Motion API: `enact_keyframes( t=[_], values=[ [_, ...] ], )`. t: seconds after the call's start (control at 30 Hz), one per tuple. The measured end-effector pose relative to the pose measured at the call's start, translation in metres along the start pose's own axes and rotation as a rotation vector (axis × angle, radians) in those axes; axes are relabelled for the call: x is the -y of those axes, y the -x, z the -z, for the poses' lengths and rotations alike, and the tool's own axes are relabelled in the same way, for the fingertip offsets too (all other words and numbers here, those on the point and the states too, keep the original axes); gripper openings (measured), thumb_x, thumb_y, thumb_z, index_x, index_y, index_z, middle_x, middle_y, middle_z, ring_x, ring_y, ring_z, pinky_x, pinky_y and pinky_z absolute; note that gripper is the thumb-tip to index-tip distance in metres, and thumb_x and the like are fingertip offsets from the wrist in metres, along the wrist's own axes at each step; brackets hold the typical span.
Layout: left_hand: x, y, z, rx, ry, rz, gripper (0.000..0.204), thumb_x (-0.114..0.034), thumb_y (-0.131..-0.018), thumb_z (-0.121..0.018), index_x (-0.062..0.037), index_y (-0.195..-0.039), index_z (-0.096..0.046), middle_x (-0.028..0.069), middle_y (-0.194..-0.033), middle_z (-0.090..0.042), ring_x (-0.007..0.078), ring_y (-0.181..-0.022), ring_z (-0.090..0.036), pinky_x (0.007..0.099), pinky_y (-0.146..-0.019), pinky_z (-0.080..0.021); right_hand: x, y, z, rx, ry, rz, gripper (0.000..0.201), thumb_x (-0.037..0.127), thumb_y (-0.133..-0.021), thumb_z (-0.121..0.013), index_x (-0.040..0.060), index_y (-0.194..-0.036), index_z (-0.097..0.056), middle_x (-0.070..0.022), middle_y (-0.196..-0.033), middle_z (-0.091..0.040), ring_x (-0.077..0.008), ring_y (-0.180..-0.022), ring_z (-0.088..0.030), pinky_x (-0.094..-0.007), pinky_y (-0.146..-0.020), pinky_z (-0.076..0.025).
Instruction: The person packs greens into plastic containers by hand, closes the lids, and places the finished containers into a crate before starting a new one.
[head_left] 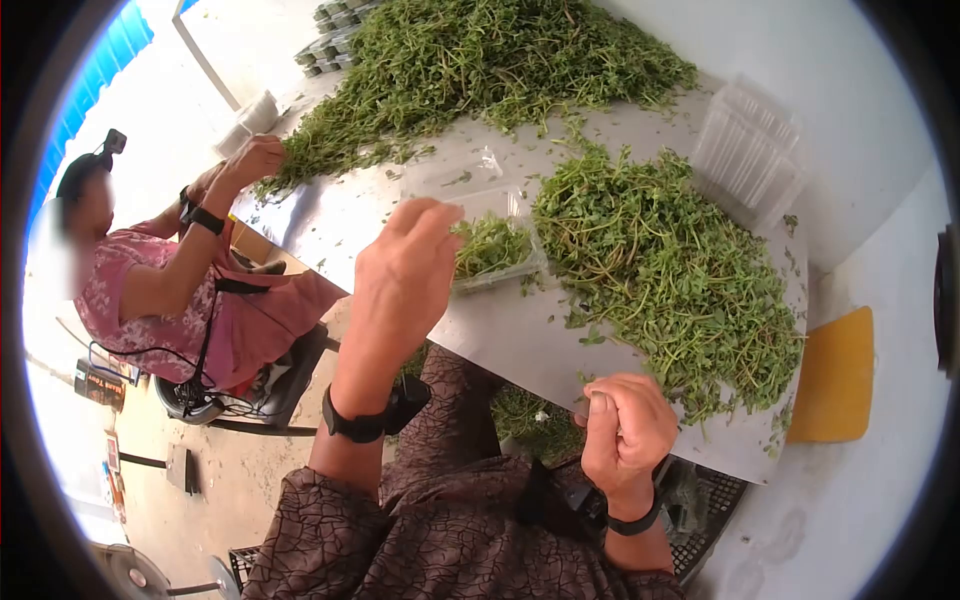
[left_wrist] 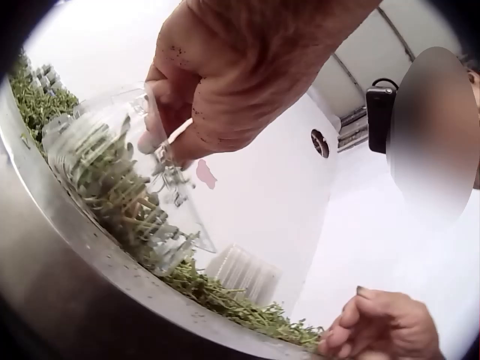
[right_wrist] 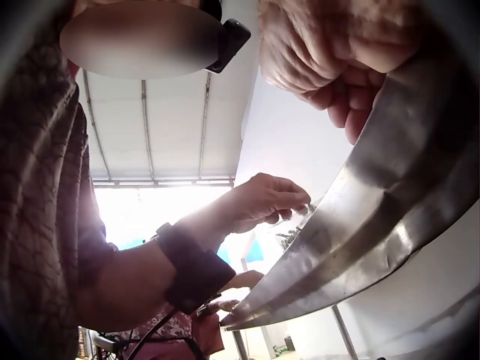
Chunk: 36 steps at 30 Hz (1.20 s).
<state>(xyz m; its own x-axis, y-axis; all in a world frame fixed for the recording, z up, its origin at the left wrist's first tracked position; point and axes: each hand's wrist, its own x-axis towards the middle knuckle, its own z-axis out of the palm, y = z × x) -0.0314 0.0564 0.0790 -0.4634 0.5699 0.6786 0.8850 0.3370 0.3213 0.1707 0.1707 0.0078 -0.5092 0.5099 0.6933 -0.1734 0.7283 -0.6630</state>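
My left hand is raised over the near edge of the shiny metal table, its fingertips pinching the thin lid edge of a clear plastic clamshell box that sits on the table and is partly filled with green leafy herb sprigs. The left wrist view shows the same grip from below: my fingers curl round the transparent lid flap, with the herbs packed inside the box just beneath. My right hand is at the table's front edge, curled into a loose fist with the thumb up; I cannot tell whether it holds a sprig or nothing. Just right of the box lies a large loose heap of the same green herbs, reaching nearly to my right hand. A bigger heap covers the far end of the table. A stack of empty clear plastic boxes rests at the far right edge. Across on the left, another person in a pink patterned top has a hand in the far heap.
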Motion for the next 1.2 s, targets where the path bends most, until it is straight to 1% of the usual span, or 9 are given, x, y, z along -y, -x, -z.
enact_keyframes(
  t=[0.1, 0.17, 0.27, 0.43, 0.57, 0.63, 0.87, 1.03, 1.2],
  values=[
    [-0.003, 0.001, -0.001, -0.146, 0.000, -0.040, 0.022, 0.004, -0.081, -0.063, -0.0015, -0.102, -0.064, 0.0148, -0.100, -0.063, 0.0348, -0.077, -0.065, 0.0390, -0.068, -0.052, 0.001, 0.000, 0.001, 0.018, 0.001, 0.012, 0.005, -0.002, -0.082, -0.059, -0.0043, -0.079, -0.063, -0.0129, -0.074, -0.066, -0.0270, -0.068, -0.064, -0.0332, -0.062, -0.050],
    [-0.016, 0.007, 0.003, -0.087, 0.055, -0.010, 0.026, 0.006, -0.078, -0.064, -0.0006, -0.103, -0.064, 0.0148, -0.098, -0.063, 0.0337, -0.078, -0.065, 0.0384, -0.067, -0.053, 0.002, 0.000, 0.001, 0.020, -0.006, 0.007, 0.005, -0.001, -0.082, -0.060, -0.0037, -0.079, -0.063, -0.0127, -0.075, -0.066, -0.0271, -0.068, -0.064, -0.0332, -0.062, -0.050],
    [-0.037, 0.019, -0.003, 0.130, 0.216, -0.179, 0.029, 0.005, -0.072, -0.068, -0.0005, -0.101, -0.064, 0.0132, -0.097, -0.063, 0.0311, -0.080, -0.065, 0.0365, -0.065, -0.054, -0.001, 0.000, 0.000, -0.014, -0.002, 0.038, 0.005, -0.002, -0.075, -0.066, -0.0012, -0.079, -0.063, -0.0110, -0.073, -0.065, -0.0292, -0.065, -0.064, -0.0341, -0.058, -0.050],
    [-0.055, 0.030, -0.026, 0.268, 0.324, -0.243, 0.027, 0.001, -0.074, -0.070, -0.0010, -0.100, -0.063, 0.0131, -0.094, -0.061, 0.0316, -0.078, -0.064, 0.0381, -0.064, -0.053, -0.001, 0.000, -0.001, -0.038, -0.026, 0.044, 0.006, -0.002, -0.074, -0.066, -0.0010, -0.078, -0.061, -0.0107, -0.073, -0.064, -0.0292, -0.064, -0.063, -0.0343, -0.057, -0.050],
    [-0.061, 0.027, -0.047, 0.290, 0.333, -0.197, 0.030, -0.005, -0.078, -0.069, -0.0005, -0.106, -0.059, 0.0155, -0.099, -0.060, 0.0354, -0.079, -0.063, 0.0409, -0.063, -0.052, 0.000, 0.000, -0.001, -0.028, -0.037, 0.037, 0.006, -0.003, -0.074, -0.066, -0.0009, -0.077, -0.061, -0.0110, -0.072, -0.064, -0.0291, -0.063, -0.062, -0.0347, -0.057, -0.050],
    [-0.064, 0.023, -0.057, 0.318, 0.354, -0.085, 0.029, -0.002, -0.078, -0.067, -0.0015, -0.107, -0.062, 0.0165, -0.103, -0.061, 0.0368, -0.082, -0.063, 0.0410, -0.067, -0.052, 0.000, 0.000, -0.001, -0.034, -0.032, 0.035, 0.005, -0.003, -0.074, -0.066, -0.0008, -0.077, -0.061, -0.0111, -0.072, -0.064, -0.0292, -0.063, -0.062, -0.0349, -0.057, -0.050],
    [-0.072, 0.013, -0.083, 0.222, 0.278, -0.144, 0.030, -0.007, -0.077, -0.070, -0.0024, -0.106, -0.063, 0.0151, -0.103, -0.059, 0.0344, -0.081, -0.063, 0.0400, -0.065, -0.052, 0.000, -0.001, -0.001, -0.016, -0.016, 0.043, 0.006, -0.003, -0.074, -0.066, -0.0011, -0.076, -0.061, -0.0115, -0.071, -0.063, -0.0294, -0.063, -0.062, -0.0349, -0.057, -0.050],
    [-0.079, 0.013, -0.095, 0.311, 0.201, -0.170, 0.023, -0.010, -0.076, -0.071, -0.0041, -0.097, -0.063, 0.0116, -0.094, -0.058, 0.0327, -0.076, -0.063, 0.0403, -0.062, -0.052, 0.002, -0.002, 0.001, -0.006, 0.001, 0.047, 0.007, -0.003, -0.074, -0.067, -0.0010, -0.077, -0.062, -0.0115, -0.072, -0.064, -0.0291, -0.063, -0.062, -0.0347, -0.058, -0.050],
    [-0.070, 0.013, -0.100, 0.288, 0.181, -0.139, 0.014, -0.009, -0.078, -0.069, -0.0044, -0.088, -0.061, 0.0109, -0.089, -0.058, 0.0330, -0.074, -0.062, 0.0412, -0.060, -0.051, 0.000, 0.000, -0.001, -0.025, -0.002, 0.064, 0.008, -0.004, -0.072, -0.068, -0.0008, -0.076, -0.062, -0.0112, -0.071, -0.064, -0.0285, -0.063, -0.062, -0.0345, -0.057, -0.050]
  ],
)
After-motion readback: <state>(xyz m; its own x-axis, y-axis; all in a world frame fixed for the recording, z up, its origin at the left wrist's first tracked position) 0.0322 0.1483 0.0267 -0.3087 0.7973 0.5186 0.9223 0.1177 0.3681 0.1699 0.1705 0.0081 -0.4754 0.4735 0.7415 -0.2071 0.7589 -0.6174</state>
